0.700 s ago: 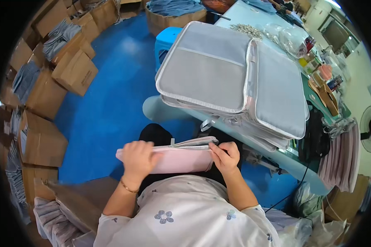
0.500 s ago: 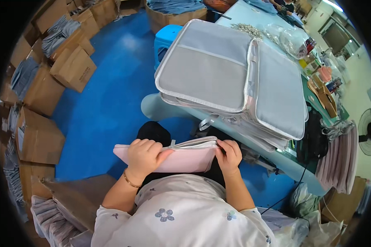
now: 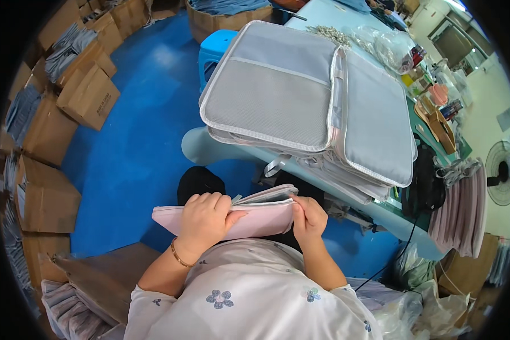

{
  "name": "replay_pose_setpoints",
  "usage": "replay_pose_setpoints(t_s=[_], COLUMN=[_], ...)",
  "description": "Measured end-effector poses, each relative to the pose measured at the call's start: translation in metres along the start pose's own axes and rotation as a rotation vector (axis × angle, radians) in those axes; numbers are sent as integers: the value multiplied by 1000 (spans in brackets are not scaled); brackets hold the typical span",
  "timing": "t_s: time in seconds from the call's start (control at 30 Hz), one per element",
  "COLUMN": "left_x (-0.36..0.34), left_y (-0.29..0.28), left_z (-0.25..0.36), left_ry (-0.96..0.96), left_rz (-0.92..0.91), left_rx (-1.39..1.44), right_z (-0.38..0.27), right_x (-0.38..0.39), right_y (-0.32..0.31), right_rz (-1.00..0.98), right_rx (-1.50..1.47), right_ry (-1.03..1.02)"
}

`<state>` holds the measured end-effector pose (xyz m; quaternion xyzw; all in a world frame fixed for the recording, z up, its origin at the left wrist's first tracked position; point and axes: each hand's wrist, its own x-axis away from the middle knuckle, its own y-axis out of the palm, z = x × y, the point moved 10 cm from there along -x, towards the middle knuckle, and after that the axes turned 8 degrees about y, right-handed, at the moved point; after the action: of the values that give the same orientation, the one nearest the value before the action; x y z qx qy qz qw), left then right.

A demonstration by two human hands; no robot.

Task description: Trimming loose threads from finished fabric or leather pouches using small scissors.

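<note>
Pouch (image 3: 260, 220), pale pink with grey lining and a white-edged opening, held over the dark-clad lap (image 3: 286, 238), strung between the left fingers (image 3: 208, 202) and the right fingers (image 3: 311, 207). Gripped over the top edge by the left fingers; pinched at the right-hand corner by the right fingers, curled in close. Gaped slightly between both grips, with a small pale tab (image 3: 236, 199) just beside the left fingertips.

Looked likeliest to fail at the right fingers: with only a corner in the pinch, could have slipped free under a hard leftward tug. Could also have puckered along the edge if drawn unevenly, or nipped the lining near the tab. With only the soft lap below the fingers, might have buckled or twisted when pressed. Beyond the right fingers, on the surface (image 3: 195, 148), piled high with grey, pale-trimmed cases (image 3: 277, 102); might have been knocked askew if bumped.

Compared with the earliest frame, no longer blurred at the left fingers; shifted rightward along the edge, nearer the tab, leaving more of the left end bare. Kept at the same corner by the right fingers, though apparently bunched tighter.
</note>
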<state>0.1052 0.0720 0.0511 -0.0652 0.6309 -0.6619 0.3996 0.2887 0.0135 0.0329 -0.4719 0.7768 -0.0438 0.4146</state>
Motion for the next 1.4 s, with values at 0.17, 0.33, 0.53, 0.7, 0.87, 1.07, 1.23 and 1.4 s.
replay_pose_setpoints(t_s=[0.17,0.33,0.53,0.7,0.87,1.07,1.23,1.4], left_x=[-1,4,10,13,12,12,12,8], left_y=[2,-1,-9,-10,-9,-5,-6,-4], left_z=[2,-6,3,17,10,9,7,12], left_ry=[17,43,83,135,117,98,63,76], left_rz=[57,109,121,137,169,162,140,118], left_rx=[39,66,73,68,113,151,191,153], right_z=[74,60,49,48,47,36,48,-32], right_x=[55,48,-2,5,-24,-31,-40,-58], right_y=[41,36,13,39,21,10,30,69], right_rz=[-52,-183,-431,-994,-680,-262,-591,-885], right_rx=[-1075,-1105,-400,-880,-478,-154,-557,-357], right_ry=[1056,1000,393,492,258,71,253,-122])
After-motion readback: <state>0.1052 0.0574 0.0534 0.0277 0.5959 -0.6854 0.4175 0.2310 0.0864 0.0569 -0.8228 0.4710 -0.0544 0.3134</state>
